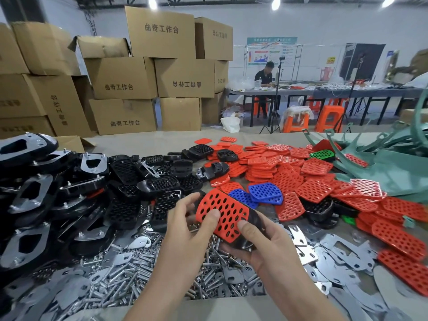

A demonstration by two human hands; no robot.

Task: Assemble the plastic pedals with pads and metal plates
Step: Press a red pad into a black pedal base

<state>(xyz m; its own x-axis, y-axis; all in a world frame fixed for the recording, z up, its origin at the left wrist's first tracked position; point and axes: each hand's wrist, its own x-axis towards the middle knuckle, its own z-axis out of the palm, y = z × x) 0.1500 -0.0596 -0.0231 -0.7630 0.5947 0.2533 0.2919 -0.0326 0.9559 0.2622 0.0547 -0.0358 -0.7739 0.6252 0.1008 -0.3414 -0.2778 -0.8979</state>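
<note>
black pedal: held above the counter, in the middle of the view. The red pad lies on top and covers most of it, so only the right end and a lower edge show, and these are blurred.
left hand: the fingers are half curled. The thumb presses on the face of the red pad, and the other fingers curl at its left edge, blurred.
right hand: the thumb lies on the lower right corner of the pad. The other fingers are curled under the pedal and hold it from below.
bolts: a loose heap under the hands, at 6 to 7 o'clock, partly covered by the forearms.
metal plates: scattered flat at 4 o'clock, cut off by the frame edge.
assembled pedals: black, with plates on top, stacked at 9 o'clock. The lower ones are dark and hard to tell apart.
bare pedals: black, at 10 to 11 o'clock.
pile of red pads: at 1 to 3 o'clock. The blue pads are just beside the held one, and a green pad lies farther back.
teal parts: at 2 o'clock, shape unclear.
cardboard boxes: stacked at 11 o'clock, beyond the counter.
seated person: at a far table, at 1 o'clock, small.
</note>
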